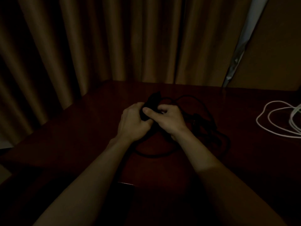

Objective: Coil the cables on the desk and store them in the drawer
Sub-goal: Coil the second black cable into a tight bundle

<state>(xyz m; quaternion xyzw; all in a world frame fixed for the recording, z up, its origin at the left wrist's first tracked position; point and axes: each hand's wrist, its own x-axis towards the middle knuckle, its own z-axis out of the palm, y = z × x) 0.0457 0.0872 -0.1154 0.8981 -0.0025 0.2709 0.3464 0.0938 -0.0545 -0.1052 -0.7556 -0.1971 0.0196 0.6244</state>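
Note:
The scene is very dim. A black cable (210, 128) lies in loose loops on the dark wooden desk (81, 136), trailing right and toward me. Its bundled black end (153, 100) sticks up between my hands at the desk's middle. My left hand (133, 121) grips the bundle from the left, thumb laid across it. My right hand (169, 119) holds it from the right with curled fingers. A white cable (273, 123) lies in loose loops at the desk's right edge of view. No drawer can be made out.
Brown curtains (97, 43) hang right behind and to the left of the desk. A bright gap (244, 38) shows at the curtain's right edge beside a tan wall. The desk's left corner falls away at the left.

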